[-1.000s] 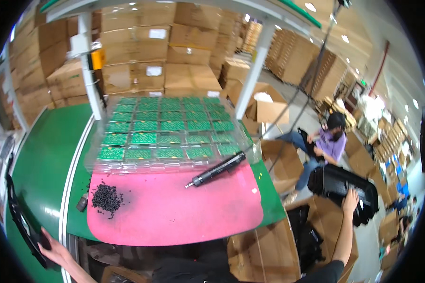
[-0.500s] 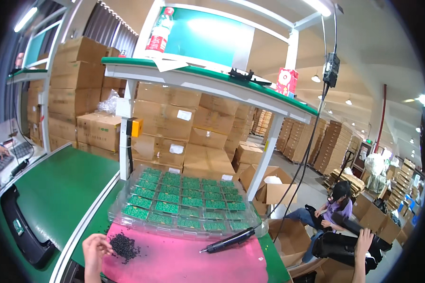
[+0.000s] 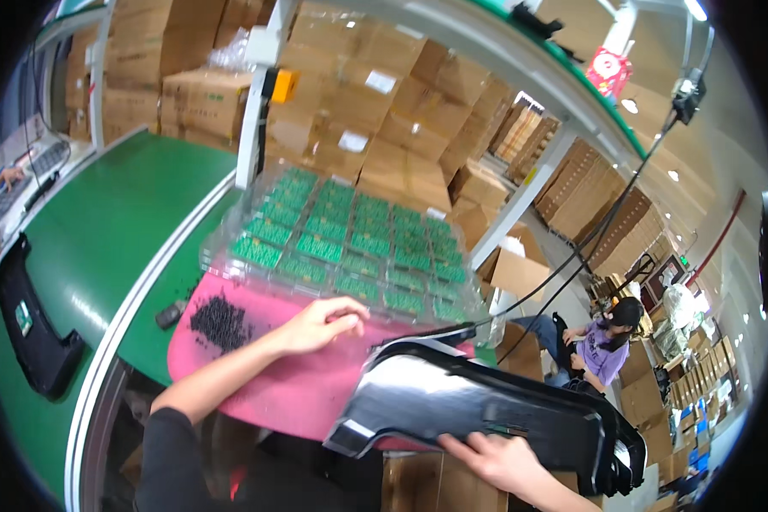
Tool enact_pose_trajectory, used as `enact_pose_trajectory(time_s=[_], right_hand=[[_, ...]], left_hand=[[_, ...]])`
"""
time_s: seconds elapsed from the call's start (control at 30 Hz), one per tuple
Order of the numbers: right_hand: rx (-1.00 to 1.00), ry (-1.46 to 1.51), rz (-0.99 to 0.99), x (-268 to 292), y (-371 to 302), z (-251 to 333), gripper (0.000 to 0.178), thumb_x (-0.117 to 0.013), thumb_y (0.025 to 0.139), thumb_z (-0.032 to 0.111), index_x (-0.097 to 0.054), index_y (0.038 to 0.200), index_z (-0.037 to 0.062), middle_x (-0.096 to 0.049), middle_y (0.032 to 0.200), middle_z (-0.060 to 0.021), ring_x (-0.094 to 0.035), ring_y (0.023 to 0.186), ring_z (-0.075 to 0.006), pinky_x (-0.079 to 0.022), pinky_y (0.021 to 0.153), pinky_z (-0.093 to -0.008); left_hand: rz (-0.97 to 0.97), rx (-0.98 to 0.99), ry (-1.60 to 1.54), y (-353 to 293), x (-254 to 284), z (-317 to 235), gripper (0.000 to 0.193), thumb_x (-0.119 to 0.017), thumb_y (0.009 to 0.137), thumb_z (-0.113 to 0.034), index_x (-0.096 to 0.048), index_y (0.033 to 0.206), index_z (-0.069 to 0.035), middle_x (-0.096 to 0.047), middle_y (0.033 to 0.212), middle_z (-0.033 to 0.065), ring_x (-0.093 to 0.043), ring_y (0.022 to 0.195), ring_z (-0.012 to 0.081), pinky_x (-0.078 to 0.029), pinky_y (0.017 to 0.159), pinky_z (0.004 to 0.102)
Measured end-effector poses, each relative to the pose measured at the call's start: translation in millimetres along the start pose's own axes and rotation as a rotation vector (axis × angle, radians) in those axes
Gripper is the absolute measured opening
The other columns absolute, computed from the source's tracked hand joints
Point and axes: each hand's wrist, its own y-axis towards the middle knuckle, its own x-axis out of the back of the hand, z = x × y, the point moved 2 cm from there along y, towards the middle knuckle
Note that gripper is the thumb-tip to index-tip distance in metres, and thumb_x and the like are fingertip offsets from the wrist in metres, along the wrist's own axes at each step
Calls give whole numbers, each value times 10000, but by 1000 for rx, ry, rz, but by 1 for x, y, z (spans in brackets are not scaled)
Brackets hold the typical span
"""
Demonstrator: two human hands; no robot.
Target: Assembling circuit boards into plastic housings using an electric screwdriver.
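Note:
A long black plastic panel (image 3: 478, 397), shiny at its left end, lies tilted across the right front of the pink mat (image 3: 269, 392) and juts past the table's right edge. My right hand (image 3: 495, 461) is closed on its near edge. Above the mat, left of the panel, my left hand (image 3: 324, 326) is held with fingers loosely apart and nothing in it. Small black screws (image 3: 220, 324) lie heaped on the mat's left side. A black electric screwdriver (image 3: 435, 333) shows behind the panel, mostly hidden. More black plastic (image 3: 627, 448) shows at the panel's right end; whether it is separate I cannot tell.
A clear plastic tray (image 3: 316, 271) of green circuit boards stands behind the mat. Another black panel (image 3: 34, 324) lies on the green bench at left. Cables (image 3: 584, 247) hang down at right. A person in a purple top (image 3: 602, 350) sits beyond, near cardboard boxes (image 3: 520, 277).
My right hand has brought the black panel from the far right onto the mat. My left hand has moved right, away from the screws. The view has tilted down.

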Motion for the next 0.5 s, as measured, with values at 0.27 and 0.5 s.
enact_pose_trajectory(time_s=[0.27, 0.5], right_hand=[[446, 196, 12, -64, 89, 22, 607, -554, 848, 158, -424, 1439, 206, -532, 771, -15, -606, 529, -152, -492, 410, -301], [26, 510, -479, -39, 265, -39, 295, -722, 782, 185, -628, 1041, 80, -591, 763, -112, -622, 667, -283, -500, 592, -398]], left_hand=[[331, 29, 376, -27, -1, 29, 431, -717, 824, -284, -617, 1128, 5, -684, 1019, 137, -653, 929, 236, -505, 827, 354], [41, 105, 636, -34, -1, 24, 161, -697, 768, -127, -639, 863, -12, -653, 931, 140, -636, 943, 331, -495, 783, 443]])
